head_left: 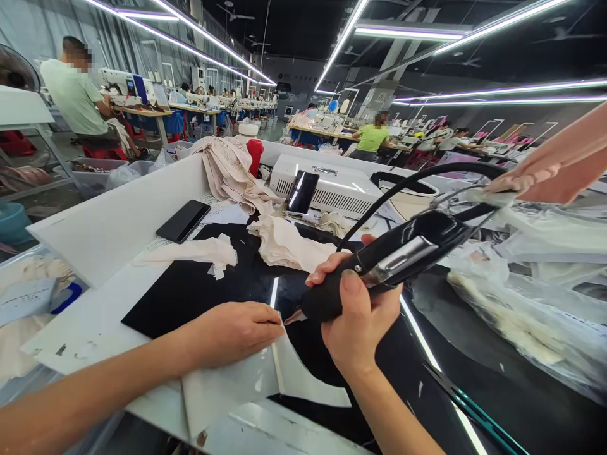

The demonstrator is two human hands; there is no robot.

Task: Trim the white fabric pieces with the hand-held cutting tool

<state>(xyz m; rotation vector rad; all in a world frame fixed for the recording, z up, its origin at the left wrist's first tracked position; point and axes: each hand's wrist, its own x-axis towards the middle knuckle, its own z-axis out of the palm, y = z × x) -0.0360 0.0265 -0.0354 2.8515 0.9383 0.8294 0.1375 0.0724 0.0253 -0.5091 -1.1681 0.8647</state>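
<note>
My right hand [360, 309] is wrapped around a thick black handheld tool [403, 253] with a silver strip along its side, raised above the table. A black cord [408, 183] loops around behind it. To the left, my left hand [241, 332] lies low with its fingers pressed together at the top edge of a translucent sheet [232, 392]. This pale sheet with a curved edge lies over the table's front edge. A stack of cream fabric pieces [289, 243] sits just beyond my hands. The tool's near end covers what lies under it.
Cream fabric strips [194, 253] and a black phone [183, 221] lie at left. A second phone [302, 193] leans against a white vented machine [327, 183]. Teal-handled scissors [474, 404] and plastic-bagged material [516, 316] are at right. Other people sit at sewing machines behind.
</note>
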